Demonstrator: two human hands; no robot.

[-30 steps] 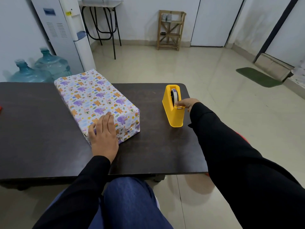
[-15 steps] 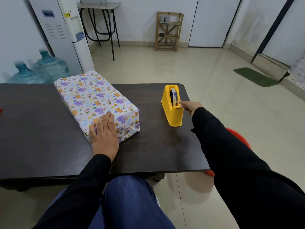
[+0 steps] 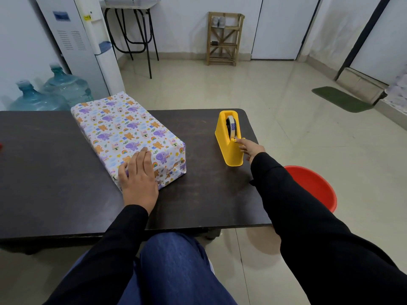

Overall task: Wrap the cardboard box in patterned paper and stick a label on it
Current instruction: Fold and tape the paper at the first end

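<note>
a: where is the box found, reckoned from the left grip?

b: the wrapped box (image 3: 123, 130) is found directly under the left grip (image 3: 138, 175) — the palm is laid flat on the near end of its top, fingers straight and together, with nothing clasped. the rest of the box stretches away ahead of that grip and to its left, lying on the dark bench (image 3: 44, 172). patterned paper (image 3: 105, 116) is seen on every face in view, and its folds are seen on the end face just right of the grip.

a: and the right grip?

b: the right grip (image 3: 251, 149) is held at the near, cutter end of the yellow tape dispenser (image 3: 229, 153), well to the right of the left grip. its fingertips (image 3: 241, 143) lie against the cutter, where the strip from the tape roll (image 3: 232, 126) ends — whether that strip is pinched cannot be told, as the thumb is hidden.

a: what else is noted?

b: a red basin (image 3: 312, 186) is seen on the floor, below and to the right of the right forearm. far ahead of the left grip, two water bottles (image 3: 66, 89) and a white water dispenser (image 3: 74, 40) are seen by the wall. a wooden rack (image 3: 224, 38) is seen far ahead of the right grip.
</note>
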